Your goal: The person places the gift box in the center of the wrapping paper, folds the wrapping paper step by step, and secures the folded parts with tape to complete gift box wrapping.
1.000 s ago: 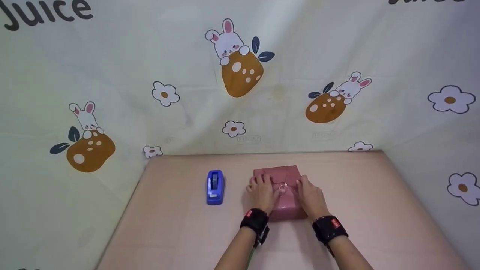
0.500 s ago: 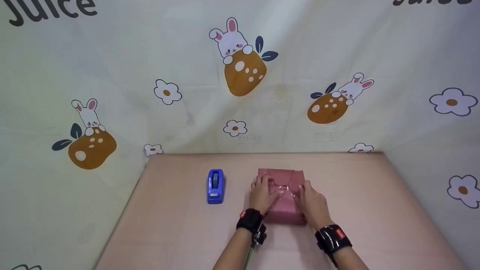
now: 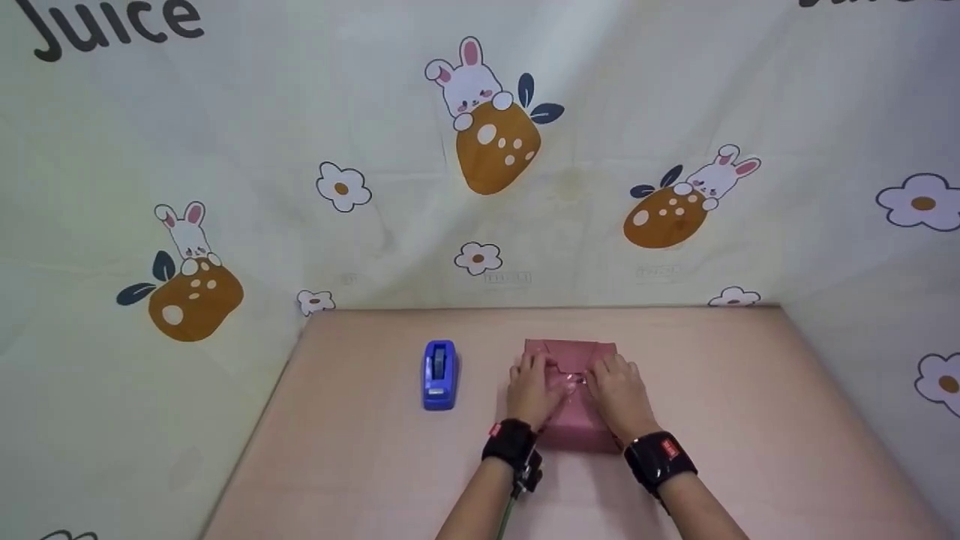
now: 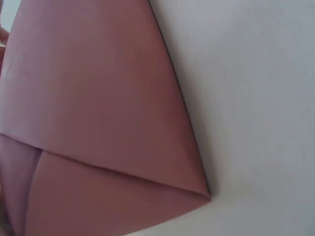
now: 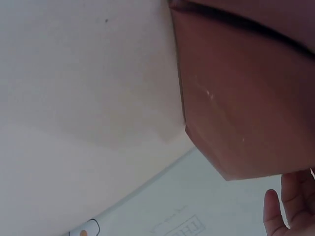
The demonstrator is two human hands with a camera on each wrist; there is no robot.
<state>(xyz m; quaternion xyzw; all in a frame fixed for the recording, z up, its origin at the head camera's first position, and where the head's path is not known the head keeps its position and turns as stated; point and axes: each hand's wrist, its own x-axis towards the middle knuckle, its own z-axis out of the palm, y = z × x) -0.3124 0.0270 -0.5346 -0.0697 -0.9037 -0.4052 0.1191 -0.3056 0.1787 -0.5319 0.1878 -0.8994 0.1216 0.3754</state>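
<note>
A small box wrapped in pink paper (image 3: 579, 433) stands on the table, with clear shiny tape (image 3: 574, 379) across the paper flaps on its top. My left hand (image 3: 532, 394) rests on the left part of the top, thumb reaching toward the tape. On the right part lies my right hand (image 3: 621, 397), its fingertips close to the tape. The left wrist view shows a folded paper end (image 4: 98, 88) of the box. In the right wrist view, several fingers (image 5: 290, 201) show beyond the box's side (image 5: 241, 98). Both palms are hidden.
A blue tape dispenser (image 3: 439, 375) stands to the left of the box. Behind the pinkish tabletop (image 3: 360, 450) hangs a pale curtain (image 3: 390, 112) printed with rabbits and flowers. Black straps (image 3: 660, 459) sit on both wrists.
My right hand has moved from the box's right side onto its top, nearer the tape. The left hand stays on the left part. The box has turned slightly and shifted a little right in view.
</note>
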